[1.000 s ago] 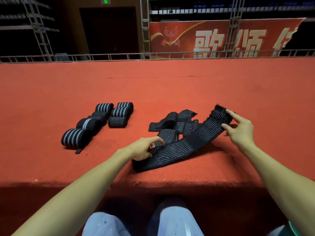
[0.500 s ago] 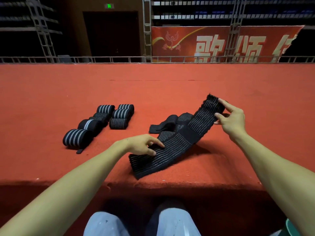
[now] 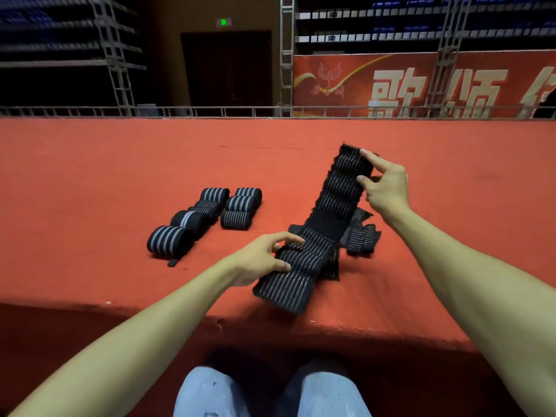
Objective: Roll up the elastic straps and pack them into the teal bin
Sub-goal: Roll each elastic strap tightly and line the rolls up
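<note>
On the red counter (image 3: 90,182), rolled straps (image 3: 207,218) sit at the left. The left hand (image 3: 261,257) pinches the unrolled strap (image 3: 328,230) near its close end. Its length runs away, slightly rightward, the far end raised and clamped between the fingers (image 3: 371,159) of the right hand (image 3: 386,191).

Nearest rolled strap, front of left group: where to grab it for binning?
Take the nearest rolled strap from above, thumb and fingers spanning its striped curved wrap and pinning the loose tab at its near edge, so it likely won't unwind. Left and near sides are open; another roll crowds its far right. The left hand and right hand hold the unrolled strap.
</note>
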The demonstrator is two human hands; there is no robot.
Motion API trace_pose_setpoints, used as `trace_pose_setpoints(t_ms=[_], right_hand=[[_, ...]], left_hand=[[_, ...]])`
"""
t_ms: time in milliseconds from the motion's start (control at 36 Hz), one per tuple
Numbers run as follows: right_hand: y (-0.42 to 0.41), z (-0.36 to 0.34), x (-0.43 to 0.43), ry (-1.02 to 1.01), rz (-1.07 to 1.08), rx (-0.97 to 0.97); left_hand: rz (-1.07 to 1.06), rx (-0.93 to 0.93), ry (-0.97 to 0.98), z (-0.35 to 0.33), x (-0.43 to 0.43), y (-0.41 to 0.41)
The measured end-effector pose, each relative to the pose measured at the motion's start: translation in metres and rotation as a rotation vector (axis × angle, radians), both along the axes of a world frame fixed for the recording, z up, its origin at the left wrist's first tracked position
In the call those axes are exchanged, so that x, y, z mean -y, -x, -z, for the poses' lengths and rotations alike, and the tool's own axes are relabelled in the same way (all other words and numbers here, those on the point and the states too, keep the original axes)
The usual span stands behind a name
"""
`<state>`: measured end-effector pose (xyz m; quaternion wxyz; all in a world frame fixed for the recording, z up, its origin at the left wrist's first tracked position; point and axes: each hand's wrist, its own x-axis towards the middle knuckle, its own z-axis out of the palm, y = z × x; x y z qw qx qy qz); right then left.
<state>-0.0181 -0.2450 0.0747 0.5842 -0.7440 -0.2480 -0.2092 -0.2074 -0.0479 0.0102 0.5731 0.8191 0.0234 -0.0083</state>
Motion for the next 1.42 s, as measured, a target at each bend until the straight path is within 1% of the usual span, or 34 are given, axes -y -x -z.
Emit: trace_pose_setpoints(t_ms=[56, 111, 250, 333, 361, 417, 500, 583, 639, 778, 944, 1000, 1028, 1139, 1194, 1306, 1417], right_hand=[[0.009, -0.001, -0.012, 0.007, -0.032, 0.004], [0.017, 0.001, -0.025, 0.013, -0.081, -0.002], [0.039, 0.021, -0.059, 0.038, -0.23, -0.074], [0.054, 0.034, -0.073, 0.06, -0.304, -0.11], [0.057, 0.037, -0.076, 0.066, -0.319, -0.119], [0.061, 0.044, -0.082, 0.086, -0.333, -0.137], [0.062, 0.051, -0.087, 0.103, -0.345, -0.154], [0.059, 0.057, -0.091, 0.131, -0.325, -0.17], [0.057, 0.061, -0.092, 0.161, -0.318, -0.161], [0.052, 0.073, -0.093, 0.19, -0.327, -0.183], [0.048, 0.089, -0.095, 0.209, -0.331, -0.234], [0.046, 0.095, -0.095, 0.202, -0.33, -0.244], [0.044, 0.098, -0.095, 0.198, -0.324, -0.243], [0.035, 0.101, -0.09, 0.147, -0.243, -0.244], [0.033, 0.1, -0.088, 0.105, -0.241, -0.263], [0.028, 0.098, -0.088, 0.106, -0.323, -0.259], [0.014, 0.1, -0.099, 0.08, -0.394, -0.252]], left_hand=[[-0.066, -0.002, 0.105, 0.004, 0.005, 0.002], [-0.119, -0.033, 0.148, 0.013, 0.008, 0.004], [-0.255, -0.087, 0.038, 0.046, 0.016, 0.012], [-0.274, -0.113, 0.019, 0.056, 0.02, 0.016], [-0.265, -0.102, -0.02, 0.056, 0.019, 0.017], [-0.208, -0.093, -0.193, 0.052, 0.015, 0.017], [-0.084, -0.169, -0.403, 0.041, 0.01, 0.018], [0.033, -0.186, -0.697, 0.032, 0.004, 0.018], [0.064, -0.167, -0.774, 0.033, -0.002, 0.015], [0.117, -0.095, -0.772, 0.044, -0.015, 0.008], [0.123, -0.01, -0.728, 0.046, -0.018, 0.003], [0.1, 0.042, -0.659, 0.044, -0.021, -0.001], [0.05, 0.088, -0.613, 0.044, -0.024, -0.004], [-0.32, 0.261, -0.353, 0.039, -0.039, -0.022], [-0.434, 0.291, -0.274, 0.036, -0.046, -0.033], [-0.497, 0.301, -0.152, 0.031, -0.055, -0.058], [-0.473, 0.26, 0.018, 0.029, -0.062, -0.092]])
